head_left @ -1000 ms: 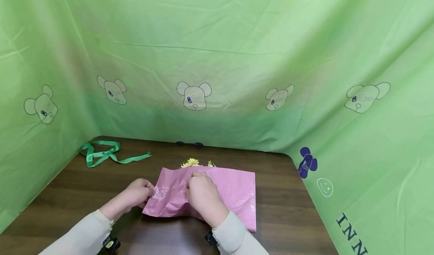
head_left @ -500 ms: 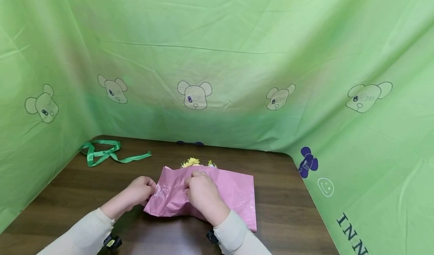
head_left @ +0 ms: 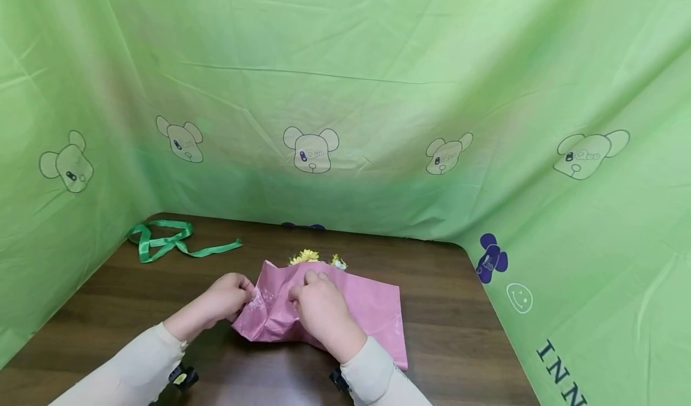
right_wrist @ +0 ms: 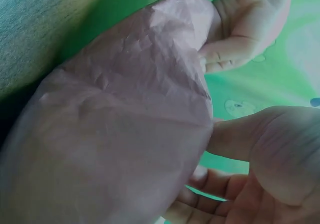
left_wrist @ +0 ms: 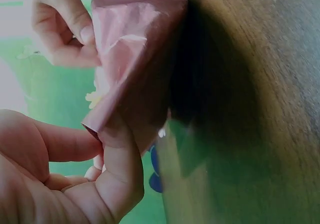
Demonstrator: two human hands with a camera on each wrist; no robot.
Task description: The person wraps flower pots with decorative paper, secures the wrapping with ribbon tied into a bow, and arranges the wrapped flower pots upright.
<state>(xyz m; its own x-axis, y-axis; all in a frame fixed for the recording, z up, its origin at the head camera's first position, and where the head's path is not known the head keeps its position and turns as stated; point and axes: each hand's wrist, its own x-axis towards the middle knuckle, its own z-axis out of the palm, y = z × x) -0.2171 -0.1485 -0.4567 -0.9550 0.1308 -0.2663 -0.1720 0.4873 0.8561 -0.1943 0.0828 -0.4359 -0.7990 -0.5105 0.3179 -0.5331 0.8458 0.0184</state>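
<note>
A sheet of pink wrapping paper [head_left: 372,310] lies over the middle of the table, its left part lifted and creased. Yellow flowers [head_left: 305,256] and a small white flower [head_left: 339,262] peek out beyond its far edge; whatever else the paper covers is hidden. My left hand [head_left: 229,297] pinches the paper's left edge between thumb and fingers, as the left wrist view shows close up. Over the raised middle, my right hand [head_left: 323,310] holds the paper with curled fingers. In the right wrist view its thumb [right_wrist: 232,136] lies against the paper and its other fingers go partly behind.
A loose green ribbon [head_left: 173,241] lies at the back left of the brown wooden table [head_left: 448,328]. Green printed cloth [head_left: 378,112] hangs round the back and both sides.
My left hand has shifted slightly right and away from me, drawing the paper's left edge inward. The paper's right side has shifted a little left. My right hand has barely moved.
</note>
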